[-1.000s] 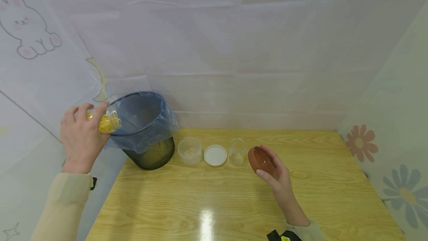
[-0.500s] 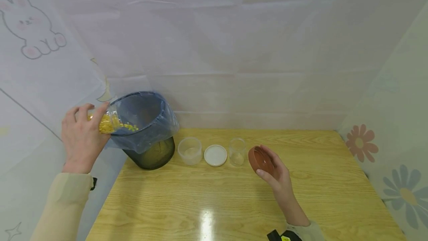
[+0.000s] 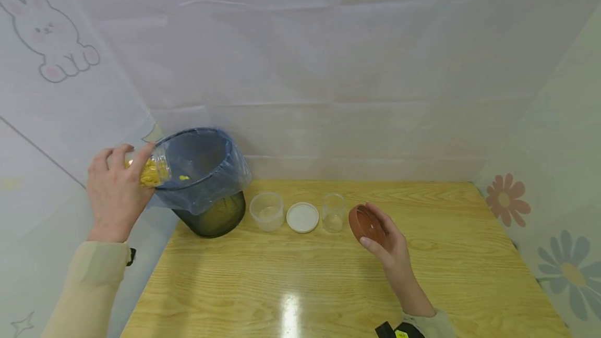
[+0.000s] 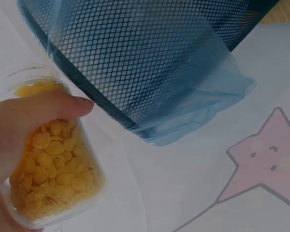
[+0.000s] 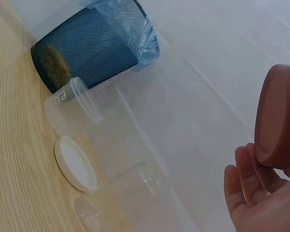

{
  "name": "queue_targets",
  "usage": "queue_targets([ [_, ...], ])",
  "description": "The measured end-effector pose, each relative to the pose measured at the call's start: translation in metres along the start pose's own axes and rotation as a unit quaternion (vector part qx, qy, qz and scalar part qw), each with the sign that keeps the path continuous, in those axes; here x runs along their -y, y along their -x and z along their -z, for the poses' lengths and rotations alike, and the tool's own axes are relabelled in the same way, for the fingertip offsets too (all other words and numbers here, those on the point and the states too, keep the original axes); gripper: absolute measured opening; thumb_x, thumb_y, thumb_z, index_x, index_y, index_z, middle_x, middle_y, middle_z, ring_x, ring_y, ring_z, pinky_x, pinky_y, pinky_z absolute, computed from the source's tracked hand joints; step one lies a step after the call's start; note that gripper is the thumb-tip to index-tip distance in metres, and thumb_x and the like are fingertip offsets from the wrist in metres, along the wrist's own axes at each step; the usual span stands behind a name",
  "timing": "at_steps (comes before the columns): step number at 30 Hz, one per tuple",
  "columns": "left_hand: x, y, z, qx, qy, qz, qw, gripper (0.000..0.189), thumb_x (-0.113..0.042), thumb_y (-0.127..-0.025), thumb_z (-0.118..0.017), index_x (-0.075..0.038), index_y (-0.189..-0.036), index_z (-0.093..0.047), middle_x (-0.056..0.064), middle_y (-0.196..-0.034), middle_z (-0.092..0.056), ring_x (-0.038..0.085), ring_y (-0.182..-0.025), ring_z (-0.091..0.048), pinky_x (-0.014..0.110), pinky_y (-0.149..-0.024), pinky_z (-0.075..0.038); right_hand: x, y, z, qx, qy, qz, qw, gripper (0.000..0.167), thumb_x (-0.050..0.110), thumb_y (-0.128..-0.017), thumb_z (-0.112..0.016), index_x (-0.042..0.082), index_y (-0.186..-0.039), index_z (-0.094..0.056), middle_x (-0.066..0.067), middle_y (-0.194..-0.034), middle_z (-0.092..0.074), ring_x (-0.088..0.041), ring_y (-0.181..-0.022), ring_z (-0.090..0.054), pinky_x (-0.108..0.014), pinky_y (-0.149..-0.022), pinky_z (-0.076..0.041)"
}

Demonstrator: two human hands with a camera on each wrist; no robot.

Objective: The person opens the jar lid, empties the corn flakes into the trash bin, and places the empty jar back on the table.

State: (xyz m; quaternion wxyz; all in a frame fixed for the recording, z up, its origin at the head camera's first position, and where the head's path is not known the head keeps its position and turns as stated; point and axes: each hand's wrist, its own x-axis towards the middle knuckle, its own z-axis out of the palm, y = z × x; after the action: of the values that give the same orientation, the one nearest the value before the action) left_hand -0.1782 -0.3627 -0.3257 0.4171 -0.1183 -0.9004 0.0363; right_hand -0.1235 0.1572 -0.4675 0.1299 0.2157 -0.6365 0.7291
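Observation:
My left hand (image 3: 112,192) grips a clear jar (image 4: 97,176) of yellow flakes (image 4: 58,169). The jar lies tipped on its side, its mouth over the near-left rim of a black mesh wastebasket (image 3: 216,218) lined with a blue plastic bag (image 3: 237,176). A few loose flakes (image 3: 183,177) show just past the mouth, within the basket. In the left wrist view the thumb crosses the jar's neck. My right hand (image 3: 396,254) holds a reddish-brown round lid (image 3: 363,223) tilted above the table, its hollow side facing up and left in the head view.
Between wastebasket and right hand, a translucent plastic tub (image 3: 266,213), a white lid (image 3: 302,218) and a clear cylindrical jar (image 3: 333,215) stand in a row on the wooden table (image 3: 253,280). Pale printed sheeting (image 3: 291,82) covers the walls behind and beside.
Half a second ago a stream of flakes came out of the jar's mouth; now only a few show there. One second ago none showed. Both hands stay nearly still.

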Motion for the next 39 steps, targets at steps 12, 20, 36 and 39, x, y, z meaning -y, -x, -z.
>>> queue_targets([
  [12,0.0008,-0.0009,0.0011,0.002,-0.005,-0.005,1.0,0.087,0.004,-0.058,-0.089,-0.013,-0.138,-0.058,0.03,-0.125,-0.054,0.057,-0.115,-0.045,0.071,-0.087,-0.042,0.0007,-0.0006,0.0014,0.0,0.001,-0.002,1.0,0.064,-0.014,-0.091,-0.056,-0.006,-0.151,-0.039,-0.02,-0.146,-0.048,-0.021,-0.129,-0.051,-0.025,-0.1,-0.048],
  [20,0.0012,0.0009,0.0011,0.018,-0.015,-0.01,0.9997,0.094,0.006,-0.056,-0.092,-0.014,-0.141,-0.055,0.031,-0.127,-0.052,0.057,-0.118,-0.043,0.071,-0.088,-0.041,-0.0012,0.0006,0.0022,-0.001,0.003,0.0,1.0,0.064,-0.014,-0.09,-0.056,-0.006,-0.151,-0.04,-0.021,-0.145,-0.049,-0.021,-0.129,-0.052,-0.024,-0.1,-0.048],
  [36,0.0045,0.0019,0.0,0.027,-0.019,-0.014,0.9994,0.099,0.006,-0.054,-0.091,-0.015,-0.142,-0.053,0.03,-0.128,-0.051,0.056,-0.119,-0.042,0.071,-0.092,-0.039,-0.0017,0.0017,0.0027,-0.003,0.0,-0.006,1.0,0.064,-0.014,-0.091,-0.056,-0.005,-0.152,-0.039,-0.02,-0.146,-0.048,-0.022,-0.129,-0.052,-0.025,-0.099,-0.048],
  [39,0.0038,0.0018,0.0007,0.033,-0.022,-0.014,0.9991,0.1,0.008,-0.053,-0.091,-0.016,-0.142,-0.053,0.03,-0.128,-0.051,0.055,-0.12,-0.042,0.07,-0.093,-0.039,-0.0012,0.0013,0.0027,-0.003,0.002,-0.005,1.0,0.064,-0.014,-0.091,-0.056,-0.005,-0.152,-0.039,-0.02,-0.146,-0.048,-0.022,-0.128,-0.052,-0.025,-0.099,-0.048],
])
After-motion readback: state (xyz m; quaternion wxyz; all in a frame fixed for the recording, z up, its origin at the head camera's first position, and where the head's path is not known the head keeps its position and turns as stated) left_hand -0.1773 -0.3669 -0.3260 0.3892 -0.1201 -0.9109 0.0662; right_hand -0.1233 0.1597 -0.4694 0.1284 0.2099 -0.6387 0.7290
